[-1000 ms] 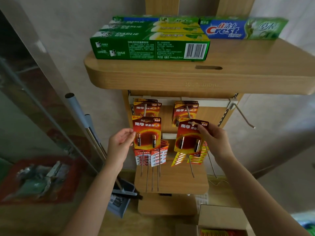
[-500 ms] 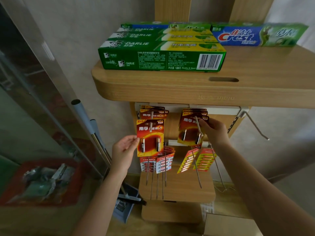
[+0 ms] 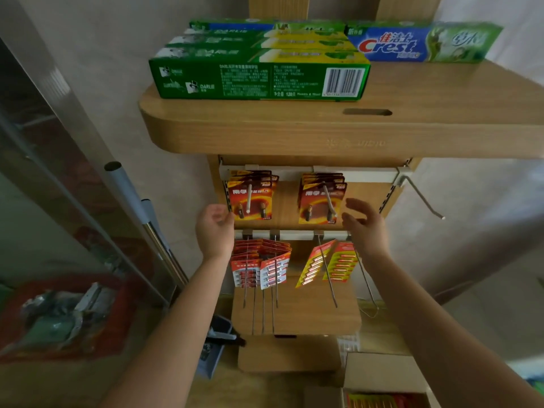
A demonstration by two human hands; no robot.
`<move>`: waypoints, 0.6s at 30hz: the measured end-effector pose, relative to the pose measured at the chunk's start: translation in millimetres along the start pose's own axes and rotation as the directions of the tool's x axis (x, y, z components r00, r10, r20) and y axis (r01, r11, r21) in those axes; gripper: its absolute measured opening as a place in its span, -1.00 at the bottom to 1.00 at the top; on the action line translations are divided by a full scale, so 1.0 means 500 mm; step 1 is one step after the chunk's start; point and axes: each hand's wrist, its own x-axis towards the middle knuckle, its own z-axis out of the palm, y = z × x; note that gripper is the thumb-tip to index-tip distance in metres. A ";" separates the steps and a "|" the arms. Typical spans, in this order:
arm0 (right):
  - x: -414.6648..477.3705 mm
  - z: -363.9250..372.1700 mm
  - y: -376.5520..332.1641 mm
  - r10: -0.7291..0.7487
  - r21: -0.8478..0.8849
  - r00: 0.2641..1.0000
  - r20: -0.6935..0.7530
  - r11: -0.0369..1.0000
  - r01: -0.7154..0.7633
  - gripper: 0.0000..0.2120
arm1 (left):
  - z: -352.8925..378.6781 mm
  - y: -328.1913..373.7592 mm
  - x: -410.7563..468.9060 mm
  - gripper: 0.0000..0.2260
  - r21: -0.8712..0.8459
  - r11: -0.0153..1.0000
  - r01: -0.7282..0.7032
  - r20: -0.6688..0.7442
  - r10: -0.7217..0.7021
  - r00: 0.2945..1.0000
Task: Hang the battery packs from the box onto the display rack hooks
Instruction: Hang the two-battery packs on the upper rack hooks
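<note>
between the empty left hand (image 3: 216,228) and right hand (image 3: 363,225), both with fingers loosely spread, red-orange carded battery packs (image 3: 265,195) hang on white hooks (image 3: 249,198). likely light, stiff, thin: pinch card top beside hang hole.

place: a shop
top shelf, 12 o'clock: boxed toothpaste (image 3: 259,73)
rack (image 3: 309,172): battery packs (image 3: 252,198) hung on hooks (image 3: 424,198)
5 o'clock: stock box (image 3: 382,375)

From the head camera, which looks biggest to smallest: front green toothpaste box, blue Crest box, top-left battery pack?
1. front green toothpaste box
2. blue Crest box, though it sits farther back, so really they may match
3. top-left battery pack, clearly smallest
</note>
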 end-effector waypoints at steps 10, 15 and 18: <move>-0.172 -0.100 0.235 0.154 -0.314 0.975 0.162 0.945 -0.097 -0.80 | 0.069 -0.156 -0.244 -0.93 0.248 0.956 -0.159 0.281 0.086 0.956; -0.246 -0.210 0.366 0.290 -0.440 0.934 0.208 0.881 -0.175 -0.80 | 0.152 -0.227 -0.409 -0.90 0.381 0.924 0.027 0.449 -0.211 0.868; -0.275 -0.261 0.422 0.345 -0.455 0.916 0.206 0.862 -0.222 -0.79 | 0.186 -0.254 -0.474 -0.90 0.459 0.886 0.067 0.497 -0.318 0.807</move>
